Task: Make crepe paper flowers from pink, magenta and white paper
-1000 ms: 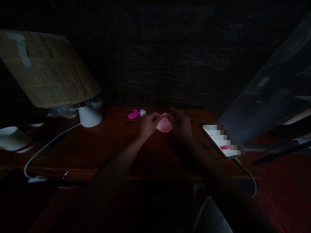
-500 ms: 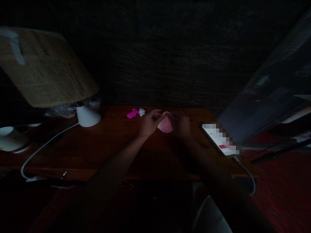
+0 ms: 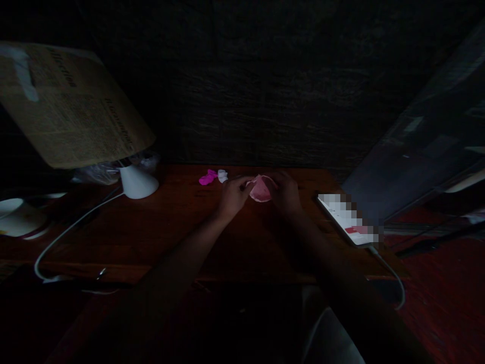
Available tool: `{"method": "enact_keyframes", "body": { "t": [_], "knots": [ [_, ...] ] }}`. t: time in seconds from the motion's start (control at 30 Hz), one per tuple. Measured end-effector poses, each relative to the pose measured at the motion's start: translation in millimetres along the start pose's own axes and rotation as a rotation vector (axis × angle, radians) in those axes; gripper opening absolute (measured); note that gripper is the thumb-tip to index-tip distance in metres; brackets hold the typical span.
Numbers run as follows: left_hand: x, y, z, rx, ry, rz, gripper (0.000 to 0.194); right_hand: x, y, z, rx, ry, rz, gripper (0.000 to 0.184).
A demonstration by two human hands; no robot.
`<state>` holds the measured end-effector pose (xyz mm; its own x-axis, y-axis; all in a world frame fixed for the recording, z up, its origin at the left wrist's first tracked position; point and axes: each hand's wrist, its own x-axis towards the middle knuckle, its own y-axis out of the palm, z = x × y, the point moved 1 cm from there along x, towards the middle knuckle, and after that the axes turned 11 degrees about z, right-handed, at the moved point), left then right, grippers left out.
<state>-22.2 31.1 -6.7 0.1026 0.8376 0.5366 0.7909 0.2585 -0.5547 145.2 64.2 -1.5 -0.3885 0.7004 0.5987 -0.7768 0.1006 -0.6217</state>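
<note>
A thin, pale pink piece (image 3: 260,190), roughly round with an uneven edge, is held between my two hands above the wooden table. It looks like soft modelling clay or crumpled paper; the dim light hides which. My left hand (image 3: 234,196) pinches its left edge between thumb and fingers. On the opposite side my right hand (image 3: 287,193) grips the right edge, its fingers mostly in shadow. Left of my hands lie a bright magenta lump (image 3: 208,177) and a small white lump (image 3: 222,175), touching or nearly so.
A lamp with a newsprint shade (image 3: 83,111) and white base (image 3: 138,182) stands at left, by a white cup (image 3: 17,217). A lit phone (image 3: 346,220) with a cable (image 3: 390,275) lies on the table (image 3: 170,227) at right. A dark wall rises behind.
Both hands have shifted slightly, and the pink piece is turned so that it looks wider and shorter. The view has moved a little; the lumps lie as before.
</note>
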Motion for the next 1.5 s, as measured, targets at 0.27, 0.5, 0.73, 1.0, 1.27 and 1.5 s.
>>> {"method": "enact_keyframes", "body": {
  "t": [0.27,0.5,0.73,1.0,1.27,1.5],
  "knots": [
    [1,-1.0,-1,0.082,0.139,0.149,0.016,1,3,-3,-0.026,-0.044,0.067,0.021],
    [1,0.6,2,-0.014,0.076,0.184,0.007,2,6,-8,-0.048,-0.099,0.198,0.017],
    [2,0.6,3,-0.030,0.017,0.098,0.008,2,1,-1,-0.065,-0.121,0.309,0.031],
    [3,3.6,5,-0.074,-0.018,0.139,0.014,-1,-2,6,0.107,0.027,0.139,0.031],
    [3,-0.1,5,-0.042,-0.085,0.026,0.010,-3,-2,6,0.196,0.053,0.119,0.029],
    [2,-2.1,1,0.052,-0.058,0.134,0.014,-4,0,5,0.147,0.112,0.085,0.020]
  ]
}}
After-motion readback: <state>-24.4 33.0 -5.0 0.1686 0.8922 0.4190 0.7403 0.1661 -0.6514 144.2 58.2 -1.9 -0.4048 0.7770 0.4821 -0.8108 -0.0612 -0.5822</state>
